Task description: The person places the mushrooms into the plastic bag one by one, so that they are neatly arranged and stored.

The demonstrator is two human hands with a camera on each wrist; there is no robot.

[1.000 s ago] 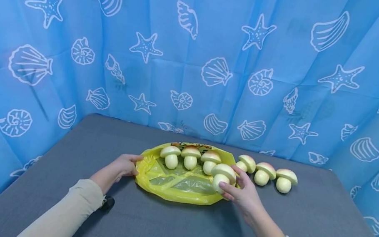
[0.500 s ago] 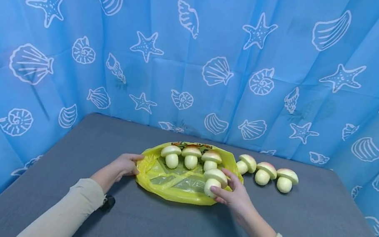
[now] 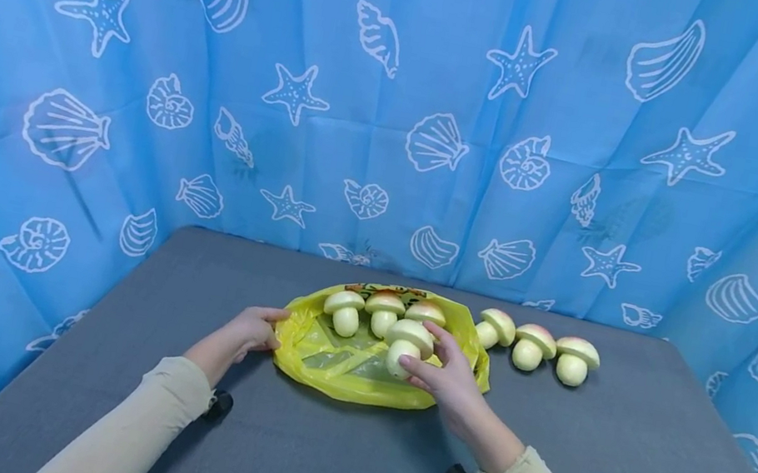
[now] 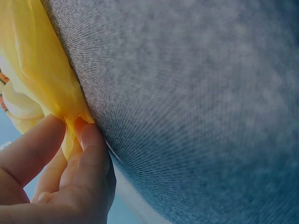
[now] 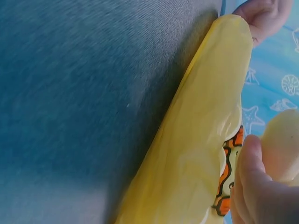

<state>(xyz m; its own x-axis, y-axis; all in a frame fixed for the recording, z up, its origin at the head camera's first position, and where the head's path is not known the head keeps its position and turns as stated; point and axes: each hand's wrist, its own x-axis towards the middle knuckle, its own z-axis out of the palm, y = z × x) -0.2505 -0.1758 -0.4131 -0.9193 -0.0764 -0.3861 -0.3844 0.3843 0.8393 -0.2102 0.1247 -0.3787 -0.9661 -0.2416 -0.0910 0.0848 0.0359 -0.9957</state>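
Observation:
A yellow plastic bag [image 3: 352,391] lies spread wide on the table, three toy mushrooms standing in a row along its far side. At the bag's left edge my left hand [image 3: 247,336] pinches the plastic between thumb and fingers [image 4: 91,144], as the left wrist view shows closely. My right hand [image 3: 449,376] grips another pale mushroom [image 3: 409,343] by its side, over the front right part of the bag. That mushroom [image 5: 282,144] shows at the right of the right wrist view, above the bag's rim. It partly hides the rightmost mushroom [image 3: 426,312] inside.
Three more mushrooms [image 3: 533,348] stand in a row on the grey table [image 3: 324,464], just right of the bag. A blue curtain [image 3: 402,105] with white shell and starfish prints hangs behind and around the table.
My right hand has carried its mushroom leftward over the bag, from the right edge toward the middle. The left hand keeps its pinch on the bag's left edge.

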